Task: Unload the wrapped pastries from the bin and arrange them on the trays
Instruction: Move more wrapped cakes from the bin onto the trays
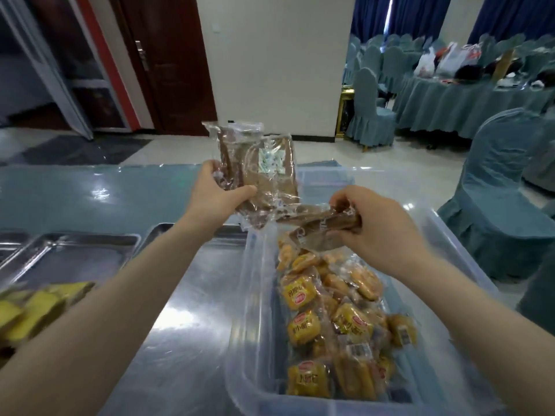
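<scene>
While you stood over the clear plastic bin, your left hand was raised above its far end, fingers and thumb curled round a bunch of brown pastries in clear wrappers; they stood nearly upright, long axes running up and away from you, crinkled seal edges at the top, a small white sachet showing through the film of the front one. Your right hand pinched another brown wrapped pastry at its right end; this one lay close to level — long axis running left to right, its free end dipping down and left toward the bin, its left tip near the lower edge of the bunch, though whether they touched was not clear.

Below your right hand, the bin held a loose heap of yellow-wrapped pastries; small squarish packs, glossy film, red logos and barcode labels, lying at every angle. The bin was translucent, with rounded corners and a thick rim.

Left of the bin lay a shiny steel tray, flat and reflective; further left sat a second steel tray, and at the left edge a blurred pile of yellow cake slices in wrappers. Everything rested on a glossy blue-green table.
</scene>
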Demonstrator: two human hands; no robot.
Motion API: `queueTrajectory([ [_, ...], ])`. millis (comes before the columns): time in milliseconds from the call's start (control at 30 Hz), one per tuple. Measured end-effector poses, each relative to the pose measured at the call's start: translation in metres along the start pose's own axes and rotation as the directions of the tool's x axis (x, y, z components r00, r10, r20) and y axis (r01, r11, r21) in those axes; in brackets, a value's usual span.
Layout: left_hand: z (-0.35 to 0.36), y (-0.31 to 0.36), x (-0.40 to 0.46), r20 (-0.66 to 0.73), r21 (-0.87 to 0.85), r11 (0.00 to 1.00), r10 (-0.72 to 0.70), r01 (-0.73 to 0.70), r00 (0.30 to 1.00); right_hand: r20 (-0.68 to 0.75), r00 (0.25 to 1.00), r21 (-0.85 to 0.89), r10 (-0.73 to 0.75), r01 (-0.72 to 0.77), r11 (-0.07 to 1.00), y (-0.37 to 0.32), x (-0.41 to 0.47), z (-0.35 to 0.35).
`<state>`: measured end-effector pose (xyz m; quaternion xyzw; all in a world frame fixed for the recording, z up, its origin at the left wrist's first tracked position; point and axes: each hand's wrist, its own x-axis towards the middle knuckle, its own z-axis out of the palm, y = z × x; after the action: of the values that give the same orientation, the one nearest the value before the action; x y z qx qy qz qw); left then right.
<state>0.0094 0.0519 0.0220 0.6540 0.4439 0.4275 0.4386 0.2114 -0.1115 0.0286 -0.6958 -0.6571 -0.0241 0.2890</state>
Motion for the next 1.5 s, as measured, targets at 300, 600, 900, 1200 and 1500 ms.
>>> queueTrajectory([
  [300, -0.160, -0.029, -0.051, -0.175, -0.253, 0.965, -0.116, 0.070, 0.978, -0.142, 0.956, 0.074, -0.256, 0.269, 0.960, -0.164, 0.005, 0.037],
  [600, -0.388, -0.111, -0.123, -0.276, -0.207, 0.967, -0.201, 0.146, 0.940, -0.116, 0.931, 0.177, -0.346, 0.362, 0.915, -0.364, -0.011, 0.168],
  [900, -0.553, -0.205, -0.162, -0.318, -0.349, 0.891, -0.403, 0.289, 0.858, -0.004, 0.936, 0.331, -0.351, 0.333, 0.883, -0.490, 0.020, 0.276],
  [1200, -0.643, -0.291, -0.137, -0.384, -0.373, 0.827, -0.550, 0.420, 0.742, 0.169, 0.981, 0.668, -0.095, -0.043, 0.743, -0.542, 0.068, 0.411],
  [1500, -0.728, -0.364, -0.111, -0.532, -0.301, 0.813, -0.577, 0.499, 0.620, 0.418, 0.905, 0.760, 0.085, -0.399, 0.513, -0.606, 0.108, 0.539],
])
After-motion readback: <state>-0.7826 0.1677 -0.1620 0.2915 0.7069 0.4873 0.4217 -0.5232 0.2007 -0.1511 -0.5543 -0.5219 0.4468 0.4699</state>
